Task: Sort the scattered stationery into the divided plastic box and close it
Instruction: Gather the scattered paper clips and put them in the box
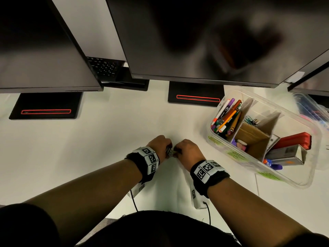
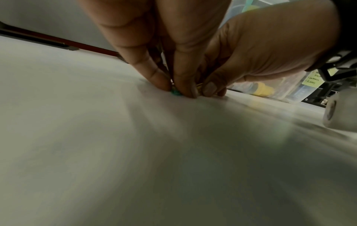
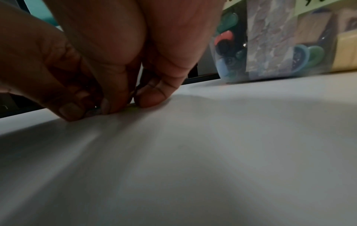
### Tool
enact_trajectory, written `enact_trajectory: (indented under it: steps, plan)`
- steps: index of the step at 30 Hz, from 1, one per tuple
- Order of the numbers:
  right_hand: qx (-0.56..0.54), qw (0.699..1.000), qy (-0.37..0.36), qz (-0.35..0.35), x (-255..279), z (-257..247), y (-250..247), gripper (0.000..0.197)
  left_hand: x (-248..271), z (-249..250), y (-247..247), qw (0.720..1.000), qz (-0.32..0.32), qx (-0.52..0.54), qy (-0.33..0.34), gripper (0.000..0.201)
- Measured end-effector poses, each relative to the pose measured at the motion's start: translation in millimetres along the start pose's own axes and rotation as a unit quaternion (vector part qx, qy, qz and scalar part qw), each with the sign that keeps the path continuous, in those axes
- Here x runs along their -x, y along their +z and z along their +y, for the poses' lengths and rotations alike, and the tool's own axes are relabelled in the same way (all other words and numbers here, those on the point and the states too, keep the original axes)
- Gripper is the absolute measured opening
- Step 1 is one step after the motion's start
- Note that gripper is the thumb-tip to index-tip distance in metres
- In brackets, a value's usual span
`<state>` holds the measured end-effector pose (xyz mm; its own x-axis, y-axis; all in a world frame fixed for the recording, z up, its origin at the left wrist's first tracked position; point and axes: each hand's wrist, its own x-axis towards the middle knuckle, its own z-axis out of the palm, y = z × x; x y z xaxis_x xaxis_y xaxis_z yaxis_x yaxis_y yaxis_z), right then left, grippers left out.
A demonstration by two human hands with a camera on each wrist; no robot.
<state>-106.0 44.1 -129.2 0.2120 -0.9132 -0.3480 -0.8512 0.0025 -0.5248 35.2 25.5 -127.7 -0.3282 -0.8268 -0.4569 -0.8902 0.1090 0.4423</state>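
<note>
A small cluster of coloured clips [image 1: 170,153] lies on the white desk [image 1: 106,148] in front of me. My left hand [image 1: 166,147] and right hand [image 1: 178,149] meet over it, fingers curled down, both pinching the cluster against the desk. A teal bit of the clips [image 2: 175,92] shows under my left fingertips [image 2: 162,85] in the left wrist view; the rest is hidden by fingers. The divided clear plastic box [image 1: 258,168] stands open to the right, holding pens [image 1: 226,118], clips [image 1: 251,121], erasers [image 1: 241,144] and a red stapler [image 1: 293,142].
Two monitor stands [image 1: 44,107] [image 1: 195,94] sit at the back under dark screens, with a keyboard [image 1: 105,68] behind. A clear plastic piece [image 1: 309,107], perhaps the lid, lies beyond the box at the far right. Cables hang from both wrist bands.
</note>
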Motion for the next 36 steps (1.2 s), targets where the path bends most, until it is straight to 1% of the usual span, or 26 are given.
enact_trajectory:
  steps: [5, 8, 12, 15, 21, 25, 32, 34, 36]
  plan:
    - [0.038, 0.999, -0.003, -0.021, 0.6, 0.8, 1.7, 0.025, 0.5, -1.0, -1.5, 1.0, 0.0, -0.002, 0.009, 0.036]
    - [0.07, 0.997, -0.009, -0.021, 3.2, 1.1, 3.7, 0.021, 2.3, 0.2, -0.9, 1.0, 0.002, -0.003, 0.015, 0.031]
    - [0.084, 0.996, -0.014, -0.011, 3.9, 0.7, 5.2, 0.016, 7.0, 3.7, -0.5, 1.0, 0.009, 0.004, 0.02, 0.021]
    - [0.092, 0.996, -0.009, -0.018, 6.3, 0.2, 5.2, 0.016, 10.0, 5.2, -0.4, 1.0, 0.009, 0.007, 0.016, 0.021]
    - [0.057, 0.998, 0.012, -0.021, 14.7, 2.3, 3.4, 0.017, 12.7, 9.0, -0.3, 0.999, -0.037, -0.034, 0.01, 0.022]
    - [0.029, 0.999, 0.02, -0.013, 19.1, -1.7, 3.1, 0.019, 14.1, 12.2, 0.6, 0.997, -0.049, -0.053, 0.006, 0.022]
    - [0.024, 0.997, 0.038, -0.057, 24.2, -7.8, 0.0, 0.026, 17.4, 10.3, 2.0, 0.996, -0.062, -0.069, 0.008, 0.021]
    - [0.02, 0.997, 0.047, -0.057, 26.0, -8.8, -5.3, 0.026, 17.3, 8.7, -1.0, 0.996, -0.056, -0.064, 0.003, 0.022]
    - [0.005, 0.997, 0.063, -0.042, 26.8, -7.7, -12.8, 0.024, 15.4, 4.8, -9.2, 0.997, -0.042, -0.059, -0.003, 0.022]
